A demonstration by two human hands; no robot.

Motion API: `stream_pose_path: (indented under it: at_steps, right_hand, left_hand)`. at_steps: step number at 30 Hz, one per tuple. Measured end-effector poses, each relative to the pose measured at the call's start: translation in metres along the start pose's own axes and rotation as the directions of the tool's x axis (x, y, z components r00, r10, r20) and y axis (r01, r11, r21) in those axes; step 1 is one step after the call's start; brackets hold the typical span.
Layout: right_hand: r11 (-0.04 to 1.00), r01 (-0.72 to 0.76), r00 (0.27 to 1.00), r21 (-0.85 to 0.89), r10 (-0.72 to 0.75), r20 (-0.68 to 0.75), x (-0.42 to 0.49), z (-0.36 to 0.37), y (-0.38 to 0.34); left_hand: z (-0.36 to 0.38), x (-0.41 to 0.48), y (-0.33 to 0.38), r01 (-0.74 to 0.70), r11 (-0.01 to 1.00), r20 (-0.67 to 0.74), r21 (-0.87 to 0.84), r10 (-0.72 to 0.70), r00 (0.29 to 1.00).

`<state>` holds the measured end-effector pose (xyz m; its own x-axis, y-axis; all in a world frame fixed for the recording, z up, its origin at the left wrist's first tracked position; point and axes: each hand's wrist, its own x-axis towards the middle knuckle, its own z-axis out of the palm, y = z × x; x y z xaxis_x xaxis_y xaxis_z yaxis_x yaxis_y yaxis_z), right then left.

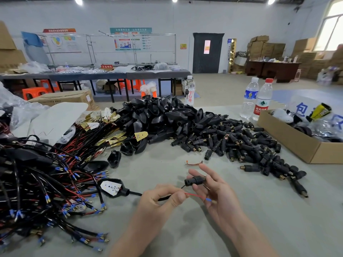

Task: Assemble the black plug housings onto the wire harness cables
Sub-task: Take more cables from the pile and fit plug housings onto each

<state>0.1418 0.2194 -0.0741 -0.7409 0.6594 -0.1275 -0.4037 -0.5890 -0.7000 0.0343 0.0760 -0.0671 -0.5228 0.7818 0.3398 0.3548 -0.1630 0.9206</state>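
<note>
My right hand (pixel 213 190) holds a small black plug housing (pixel 194 180) between thumb and fingers. My left hand (pixel 165 198) pinches the black cable (pixel 163 198) of a wire harness just where its red wire (pixel 196 196) splits off. That red wire ends in a blue crimp terminal (pixel 208 199) lying against my right palm. A thin black wire runs from the pinch up into the plug housing. The cable leads left to a black lamp shell with a white LED board (pixel 111 187) lying on the table.
A tangle of finished harnesses (pixel 42 182) fills the left side. A heap of black shells (pixel 161 117) and loose plug housings (pixel 241 143) spreads across the middle and right. An open cardboard box (pixel 289 140) and two water bottles (pixel 258 101) stand at the right. A small copper scrap (pixel 194 163) lies beyond my hands.
</note>
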Motion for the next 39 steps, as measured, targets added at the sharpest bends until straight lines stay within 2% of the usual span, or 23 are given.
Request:
stream_pose_path:
  at_steps: [4,8,11,17,25,39]
  right_hand:
    - [1.000,-0.005,1.000,-0.003,0.005,0.005,-0.0007,0.0017,0.0003]
    - [1.000,0.018,1.000,-0.024,-0.019,-0.005,-0.0011,0.0031,0.0015]
    - [0.999,0.030,0.999,-0.028,-0.031,-0.033,-0.0007,0.0017,-0.0004]
    - [0.999,0.032,0.999,-0.019,-0.032,-0.022,-0.0013,0.0030,-0.0007]
    - [0.999,0.030,0.999,0.012,-0.030,-0.019,-0.0016,0.0028,-0.0017]
    - [0.999,0.006,1.000,0.047,-0.005,-0.026,-0.0001,0.0012,-0.0013]
  left_hand:
    - [0.0000,0.0011,0.0011,0.090,0.983,-0.083,-0.162,-0.104,0.991]
    - [-0.0033,0.0025,0.0017,0.068,0.953,-0.132,-0.294,-0.111,0.985]
    - [-0.0059,0.0035,0.0024,0.088,0.938,-0.117,-0.336,-0.134,0.984]
    - [-0.0026,0.0069,-0.0001,0.119,0.968,-0.161,-0.221,-0.157,0.974]
    - [-0.0036,0.0083,-0.0043,0.152,0.966,-0.244,-0.208,-0.201,0.949]
    - [-0.0015,0.0072,-0.0045,0.137,0.971,-0.159,-0.196,-0.169,0.973]
